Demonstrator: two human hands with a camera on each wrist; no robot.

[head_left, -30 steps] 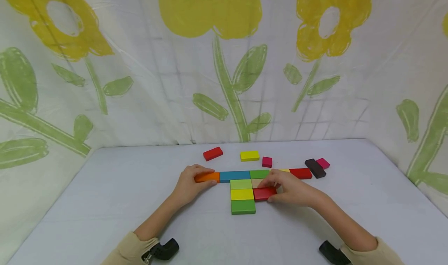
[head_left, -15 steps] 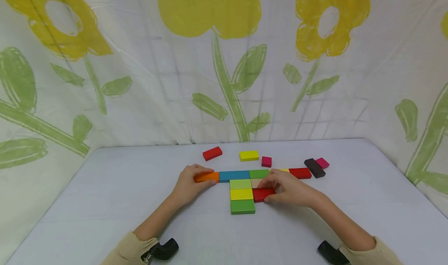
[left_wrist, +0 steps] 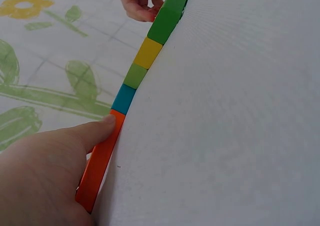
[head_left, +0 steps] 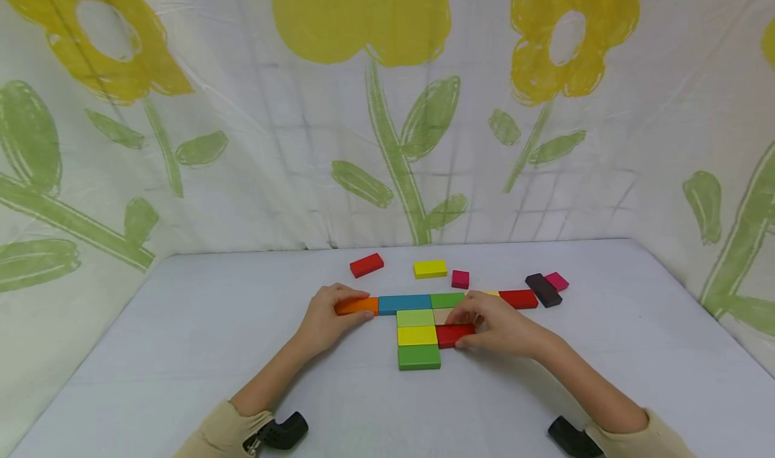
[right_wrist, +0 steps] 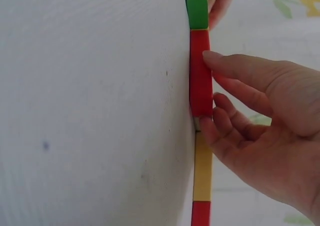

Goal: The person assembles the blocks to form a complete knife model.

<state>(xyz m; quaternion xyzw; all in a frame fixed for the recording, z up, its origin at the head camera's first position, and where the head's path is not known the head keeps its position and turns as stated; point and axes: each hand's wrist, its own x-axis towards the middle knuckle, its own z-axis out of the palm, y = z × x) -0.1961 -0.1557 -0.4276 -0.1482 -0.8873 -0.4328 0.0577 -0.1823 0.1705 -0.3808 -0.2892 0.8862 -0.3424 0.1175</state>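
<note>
Flat coloured blocks lie edge to edge on the white table. In the head view, my left hand [head_left: 323, 320] holds the orange block [head_left: 357, 306] at the row's left end, thumb in front and fingers behind. Beside it follow a blue block [head_left: 404, 304] and a green block [head_left: 447, 300]. My right hand [head_left: 505, 327] pinches a red block [head_left: 451, 337], which sits against a yellow block [head_left: 417, 335]. Above that yellow block is a light green one [head_left: 416, 318]; below it, a larger green one [head_left: 419, 357]. The right hand partly hides a beige block [head_left: 441, 316].
Behind the row lie a loose red block [head_left: 366, 265], a yellow block [head_left: 430, 269] and a small pink block [head_left: 460, 280]. A black block [head_left: 543, 290] leans by another pink one [head_left: 557, 281], right of the row's red end block [head_left: 519, 299]. A flowered cloth hangs behind.
The right thumb has shifted slightly left along the red block, which sits close against the yellow one. My left hand and the other blocks have stayed in place.
</note>
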